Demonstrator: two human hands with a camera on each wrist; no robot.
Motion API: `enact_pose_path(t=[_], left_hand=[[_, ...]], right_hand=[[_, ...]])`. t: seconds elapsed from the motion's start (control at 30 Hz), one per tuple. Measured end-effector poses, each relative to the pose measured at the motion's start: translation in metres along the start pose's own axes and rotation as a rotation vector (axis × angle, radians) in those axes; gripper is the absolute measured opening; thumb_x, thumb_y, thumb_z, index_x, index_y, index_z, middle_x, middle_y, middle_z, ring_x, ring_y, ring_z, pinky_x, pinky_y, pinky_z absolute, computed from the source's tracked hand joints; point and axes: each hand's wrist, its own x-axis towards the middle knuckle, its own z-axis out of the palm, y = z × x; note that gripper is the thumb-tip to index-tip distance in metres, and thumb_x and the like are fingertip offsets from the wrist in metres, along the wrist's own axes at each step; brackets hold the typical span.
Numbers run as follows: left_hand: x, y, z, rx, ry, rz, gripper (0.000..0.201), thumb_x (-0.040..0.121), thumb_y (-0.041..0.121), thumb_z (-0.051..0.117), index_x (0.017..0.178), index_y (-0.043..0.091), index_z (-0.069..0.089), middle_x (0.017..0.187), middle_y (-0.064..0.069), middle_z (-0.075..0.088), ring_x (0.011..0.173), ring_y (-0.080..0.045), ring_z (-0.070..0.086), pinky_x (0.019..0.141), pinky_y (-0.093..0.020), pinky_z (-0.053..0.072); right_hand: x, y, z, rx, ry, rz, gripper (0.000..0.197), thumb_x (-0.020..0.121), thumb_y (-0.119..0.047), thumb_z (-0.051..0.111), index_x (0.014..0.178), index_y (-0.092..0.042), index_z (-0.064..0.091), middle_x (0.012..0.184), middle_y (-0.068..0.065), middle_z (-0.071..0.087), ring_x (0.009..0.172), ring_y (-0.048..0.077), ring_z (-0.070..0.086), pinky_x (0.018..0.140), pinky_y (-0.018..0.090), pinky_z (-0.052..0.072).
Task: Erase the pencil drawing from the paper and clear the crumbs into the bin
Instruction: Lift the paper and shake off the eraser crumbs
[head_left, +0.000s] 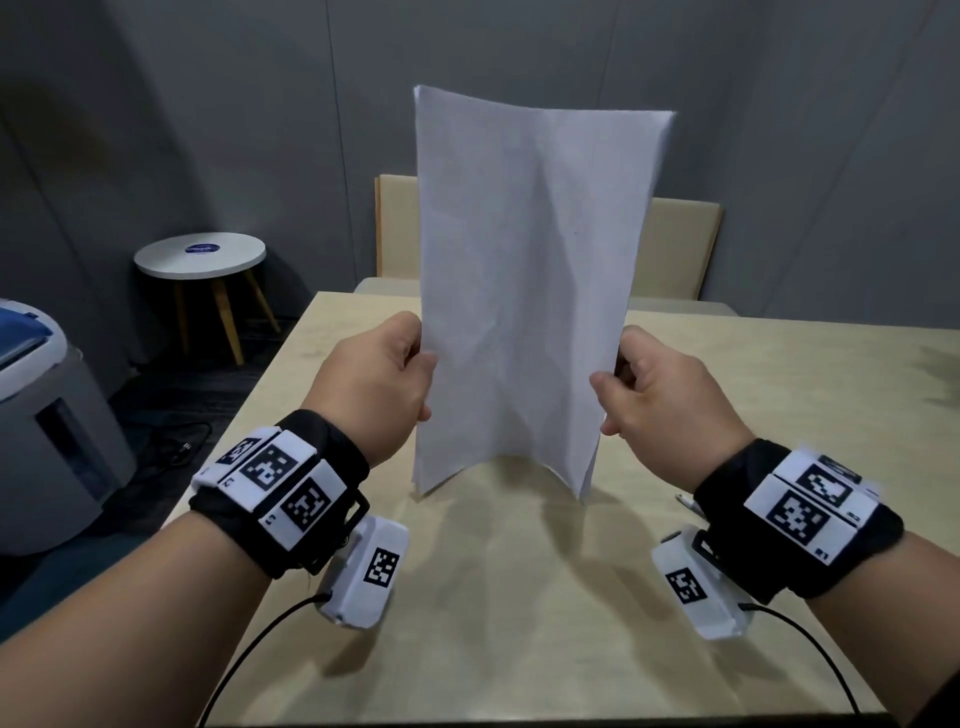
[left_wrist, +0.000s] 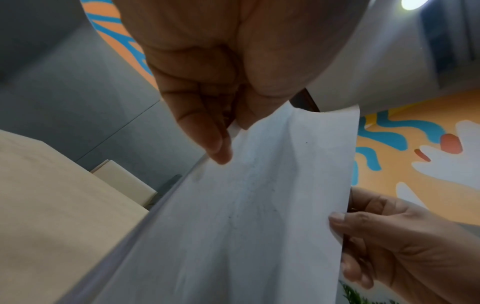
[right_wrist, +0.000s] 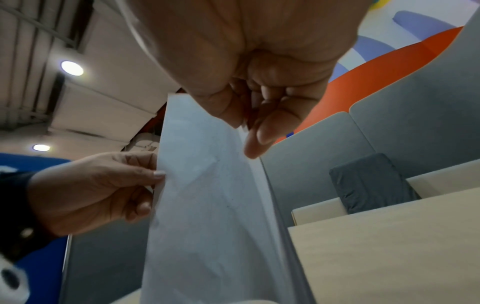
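While both hands pinch its edges, the creased paper (head_left: 530, 291) bows upright — thin, white.

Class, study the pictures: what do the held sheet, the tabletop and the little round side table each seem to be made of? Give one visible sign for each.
Sheet: thin matt white paper; it shows creases and bows between the hands.
Tabletop: pale matt wood or wood-look laminate, faint grain; which one is unclear.
Round side table: smooth white top, perhaps painted board or plastic, on light wooden legs.

Creased paper (left_wrist: 259, 205) between both hands' pinching fingers (left_wrist: 215, 142) (faint grey smudges)
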Motion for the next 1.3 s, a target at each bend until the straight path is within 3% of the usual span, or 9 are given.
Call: enact_pose_path(t=[0.2, 0.37, 0.57, 0.9, 1.3], left_hand=[[-0.001, -0.002, 0.000, -0.007, -0.002, 0.015, 0.015, 0.097, 0.020, 0.048, 0.088, 0.011, 0.055, 0.074, -0.005, 0.065, 0.053, -0.010, 0.069, 0.067, -0.050, 0.058], [-0.001, -0.003, 0.000, -0.008, 0.004, 0.019, 0.015, 0.098, 0.019, 0.048, 0.086, 0.012, 0.055, 0.071, -0.005, 0.065, 0.053, -0.011, 0.068, 0.067, -0.050, 0.058], [-0.001, -0.004, -0.002, 0.015, 0.008, 0.004, 0.016, 0.098, 0.019, 0.048, 0.088, 0.010, 0.055, 0.069, -0.007, 0.066, 0.051, -0.008, 0.067, 0.067, -0.048, 0.058], [0.000, -0.011, -0.003, 0.002, 0.012, -0.023, 0.016, 0.097, 0.020, 0.047, 0.084, 0.016, 0.055, 0.068, -0.002, 0.066, 0.056, -0.011, 0.069, 0.068, -0.047, 0.059], [0.003, -0.011, -0.002, -0.009, 0.023, -0.033, 0.016, 0.097, 0.018, 0.048, 0.087, 0.007, 0.054, 0.069, -0.009, 0.067, 0.053, -0.009, 0.068, 0.070, -0.050, 0.058]], right_hand=[[0.000, 0.003, -0.002, 0.034, 0.002, 0.016, 0.007, 0.096, -0.016, 0.051, 0.092, -0.017, 0.057, 0.074, 0.003, 0.063, 0.058, 0.011, 0.067, 0.052, 0.014, 0.046], [-0.001, 0.003, -0.003, 0.041, -0.005, 0.032, 0.007, 0.096, -0.017, 0.051, 0.093, -0.017, 0.058, 0.073, 0.002, 0.064, 0.059, 0.010, 0.068, 0.066, 0.035, 0.057], [-0.002, 0.005, -0.005, 0.029, 0.003, 0.022, 0.008, 0.096, -0.017, 0.051, 0.092, -0.019, 0.058, 0.072, 0.002, 0.064, 0.057, 0.009, 0.068, 0.071, 0.044, 0.057], [-0.001, 0.010, -0.005, 0.057, 0.007, 0.024, 0.011, 0.096, -0.018, 0.051, 0.096, -0.024, 0.060, 0.076, -0.002, 0.064, 0.060, 0.009, 0.069, 0.074, 0.047, 0.057], [0.004, 0.012, -0.006, 0.062, 0.012, 0.019, 0.012, 0.097, -0.018, 0.051, 0.093, -0.025, 0.060, 0.074, -0.004, 0.064, 0.062, 0.009, 0.069, 0.075, 0.047, 0.057]])
